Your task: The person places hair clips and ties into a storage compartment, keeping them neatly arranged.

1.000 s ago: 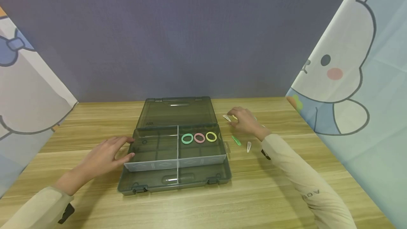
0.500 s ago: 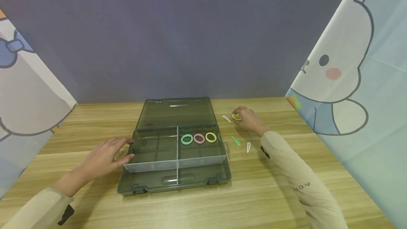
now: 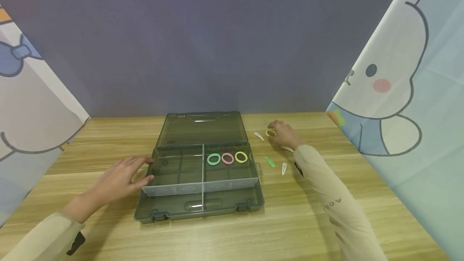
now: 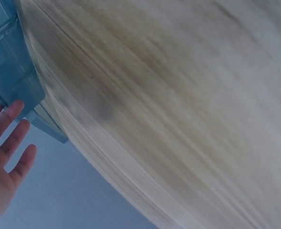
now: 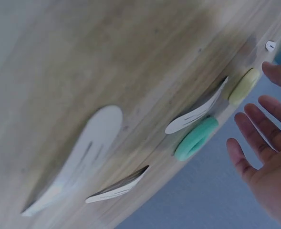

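A grey see-through divided box [image 3: 198, 213] lies open on the table, its lid folded back. My left hand [image 3: 117, 180] rests at its left wall, fingers and thumb extended to the edge; in the left wrist view the fingers [image 4: 20, 131] overlap the box's corner. Beyond the box's right side, my right hand [image 3: 284, 134] pinches a yellow hair tie [image 3: 270, 132] between thumb and fingers, low over the table. Around it lie white snap hair clips [image 5: 83, 157] and a green hair tie [image 5: 196, 138], which the hand hides in the head view.
In the back right compartment sit a green hair tie [image 3: 214, 159], a pink one [image 3: 227, 158] and a yellow one [image 3: 241, 157]. A green snap clip [image 3: 270, 161] and a white one [image 3: 284, 168] lie right of the box. A dark panel [image 3: 210, 51] rises behind the table.
My right hand has drawn slightly right and back, and the yellow hair tie has shifted a little with it. A white clip now shows beside the wrist. The left hand has stayed put.
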Demonstrator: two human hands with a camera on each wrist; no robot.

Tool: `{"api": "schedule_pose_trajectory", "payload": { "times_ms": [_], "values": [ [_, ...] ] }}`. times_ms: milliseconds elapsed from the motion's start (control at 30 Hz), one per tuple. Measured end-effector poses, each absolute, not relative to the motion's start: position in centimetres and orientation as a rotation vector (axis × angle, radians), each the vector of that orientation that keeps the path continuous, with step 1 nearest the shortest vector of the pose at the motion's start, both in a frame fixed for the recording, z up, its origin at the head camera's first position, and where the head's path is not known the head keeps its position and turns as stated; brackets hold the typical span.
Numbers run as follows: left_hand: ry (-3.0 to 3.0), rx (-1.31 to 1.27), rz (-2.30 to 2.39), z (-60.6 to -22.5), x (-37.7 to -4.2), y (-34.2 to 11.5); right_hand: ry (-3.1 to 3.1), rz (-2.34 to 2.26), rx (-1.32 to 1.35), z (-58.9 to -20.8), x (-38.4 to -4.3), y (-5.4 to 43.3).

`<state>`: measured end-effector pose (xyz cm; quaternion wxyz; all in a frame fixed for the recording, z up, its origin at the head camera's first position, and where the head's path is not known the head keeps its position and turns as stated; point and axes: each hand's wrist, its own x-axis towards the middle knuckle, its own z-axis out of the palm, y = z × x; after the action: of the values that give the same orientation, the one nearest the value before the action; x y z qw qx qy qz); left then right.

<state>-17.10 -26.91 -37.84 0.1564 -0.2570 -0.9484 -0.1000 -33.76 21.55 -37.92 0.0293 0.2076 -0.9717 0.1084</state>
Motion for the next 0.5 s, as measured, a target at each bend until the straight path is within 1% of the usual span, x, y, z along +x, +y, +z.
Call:
{"api": "schedule_pose_trajectory", "payload": {
  "times_ms": [500],
  "values": [
    [-2.739, -0.727, -0.290, -37.69, -17.20, -26.90, -3.060, 0.330, 0.615, -38.48, -34.60, 21.89]
  ]
}}
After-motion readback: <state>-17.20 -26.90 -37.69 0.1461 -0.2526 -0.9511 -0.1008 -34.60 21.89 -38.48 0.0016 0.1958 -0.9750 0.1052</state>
